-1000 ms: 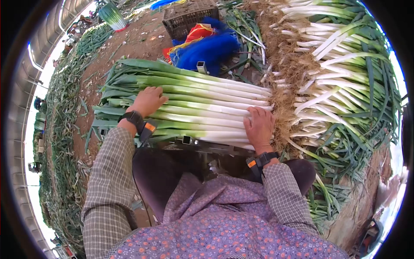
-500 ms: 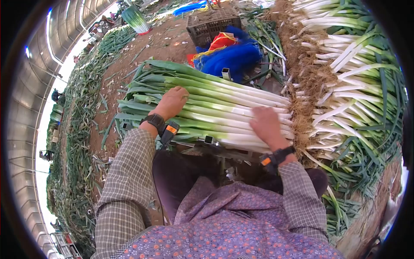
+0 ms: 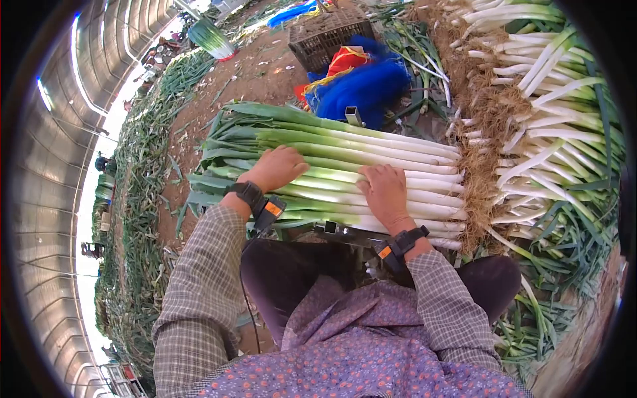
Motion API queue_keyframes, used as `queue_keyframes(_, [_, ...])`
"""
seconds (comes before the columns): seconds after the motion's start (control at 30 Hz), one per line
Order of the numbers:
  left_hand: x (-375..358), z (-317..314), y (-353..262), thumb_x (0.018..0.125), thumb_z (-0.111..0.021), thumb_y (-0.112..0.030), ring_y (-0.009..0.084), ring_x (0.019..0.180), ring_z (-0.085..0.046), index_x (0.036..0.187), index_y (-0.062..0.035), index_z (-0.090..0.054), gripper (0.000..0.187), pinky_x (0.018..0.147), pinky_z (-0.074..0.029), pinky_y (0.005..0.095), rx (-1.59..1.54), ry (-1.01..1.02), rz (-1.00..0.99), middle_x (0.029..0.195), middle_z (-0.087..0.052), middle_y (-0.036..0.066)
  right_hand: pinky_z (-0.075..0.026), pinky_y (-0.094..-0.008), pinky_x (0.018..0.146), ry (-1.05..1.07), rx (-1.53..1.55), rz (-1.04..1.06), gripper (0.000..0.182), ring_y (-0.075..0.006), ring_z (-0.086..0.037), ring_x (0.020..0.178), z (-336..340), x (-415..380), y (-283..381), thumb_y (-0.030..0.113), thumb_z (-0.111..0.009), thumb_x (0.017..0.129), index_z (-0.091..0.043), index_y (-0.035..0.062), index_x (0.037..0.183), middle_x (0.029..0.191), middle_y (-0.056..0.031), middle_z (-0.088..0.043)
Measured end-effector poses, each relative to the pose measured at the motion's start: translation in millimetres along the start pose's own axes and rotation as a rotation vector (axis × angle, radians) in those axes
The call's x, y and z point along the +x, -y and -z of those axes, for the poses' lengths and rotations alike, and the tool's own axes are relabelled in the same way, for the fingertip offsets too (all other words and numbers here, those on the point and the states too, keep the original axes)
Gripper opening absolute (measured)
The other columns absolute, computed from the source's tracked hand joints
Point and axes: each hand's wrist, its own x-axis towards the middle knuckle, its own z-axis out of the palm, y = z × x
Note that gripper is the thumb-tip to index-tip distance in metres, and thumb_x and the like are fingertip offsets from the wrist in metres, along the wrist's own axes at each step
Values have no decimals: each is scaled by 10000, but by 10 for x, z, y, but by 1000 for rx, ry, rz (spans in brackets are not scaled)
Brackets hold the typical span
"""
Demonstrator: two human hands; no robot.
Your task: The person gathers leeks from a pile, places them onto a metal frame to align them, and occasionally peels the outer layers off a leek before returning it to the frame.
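A thick layer of long green onions [image 3: 424, 182] lies side by side in front of me, green leaves to the left and white stalks with roots to the right. My left hand [image 3: 277, 169] rests on the green part, its fingers bent together around the upper stalks. Over the middle, where green turns to white, my right hand [image 3: 386, 196] has its fingers curled down on the stalks. The fingertips of both hands are partly hidden. A metal frame [image 3: 342, 232] with square tube ends shows under the near edge of the layer.
A large heap of green onions [image 3: 551, 149] lies along the right, roots facing me. Beyond the layer are blue netting [image 3: 361, 89], a red and yellow piece [image 3: 348, 60] and a dark crate [image 3: 325, 41]. Loose leaves [image 3: 136, 219] cover the ground at left. A tied bundle [image 3: 211, 38] stands farther back.
My right hand has moved left along the stalks, from near the root end to the middle. My left hand remains on the green part. The whole view has shifted slightly.
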Motion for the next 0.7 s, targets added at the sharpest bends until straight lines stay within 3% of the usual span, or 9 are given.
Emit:
queue_keyframes(0.07, [125,64,-74,914,-478,-334,302,1066,-537,1022,-113,-653,302,895,-444,466,123,180,26,1030,-610,107,-387,-394,872,-5,5,-1,210,-217,-571,995,25,24,-39,242,-672,796,-664,137,978,943,-30,-655])
queue_keyframes(0.1, [95,76,-108,910,-494,-361,311,1060,-533,1042,-111,-641,319,909,-429,462,179,169,-18,1029,-601,119,-391,-399,872,12,-6,-23,208,-223,-567,1004,3,29,-43,243,-668,798,-664,134,975,960,-39,-652])
queue_keyframes(0.2, [-5,-39,-195,913,-531,-359,320,1032,-515,1050,-74,-604,325,868,-424,475,26,-125,52,1007,-574,122,-397,-415,883,67,-5,-112,216,-251,-549,1037,27,52,-17,256,-653,807,-661,114,969,1027,-71,-633])
queue_keyframes(0.33, [52,-119,-222,898,-566,-388,319,1070,-515,1125,-46,-552,411,902,-415,467,90,-103,176,1063,-580,138,-395,-441,917,181,-122,-129,273,-299,-522,1079,182,100,-22,279,-638,813,-659,89,1007,1132,-112,-595])
queue_keyframes(0.37, [72,-170,-162,903,-543,-456,300,1128,-512,1114,-50,-576,458,939,-402,463,58,-124,176,1122,-596,132,-387,-442,928,170,-192,-148,297,-300,-517,1082,254,88,-105,289,-638,815,-654,90,1034,1140,-110,-591])
queue_keyframes(0.5, [139,-137,-100,900,-546,-466,301,1077,-541,1080,-64,-588,442,926,-400,464,9,-23,146,1061,-613,124,-359,-442,966,146,-333,-119,381,-298,-493,1099,617,-217,-471,323,-642,820,-624,98,1127,1175,-96,-569])
queue_keyframes(0.7, [110,-208,-72,847,-632,-428,303,1059,-509,1063,-100,-599,394,890,-396,461,-55,-184,127,1023,-561,108,-346,-437,967,134,-377,-118,407,-282,-473,1117,655,-278,-388,314,-657,818,-584,103,1158,1171,-69,-551])
